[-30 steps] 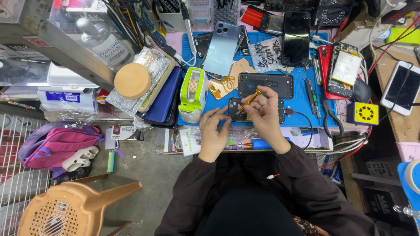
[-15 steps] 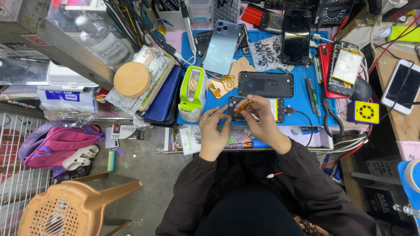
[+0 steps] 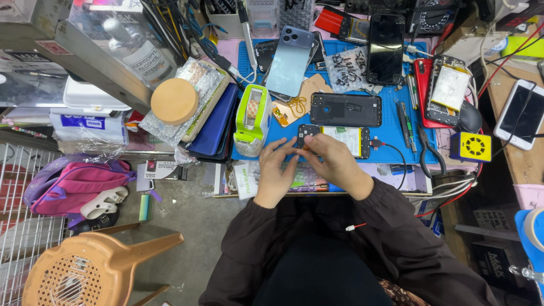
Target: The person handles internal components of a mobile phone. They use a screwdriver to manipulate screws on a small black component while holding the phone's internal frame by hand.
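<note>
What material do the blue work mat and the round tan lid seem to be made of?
The blue work mat looks like matte silicone or rubber: a flat, dull surface with no glare. The round tan lid looks like wood or cork, going by its even, unpolished tan face; the picture cannot settle which.

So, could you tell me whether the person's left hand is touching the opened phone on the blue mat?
Touching: in the head view the left hand has its fingertips on the near left end of the opened phone, with no gap showing.
</note>
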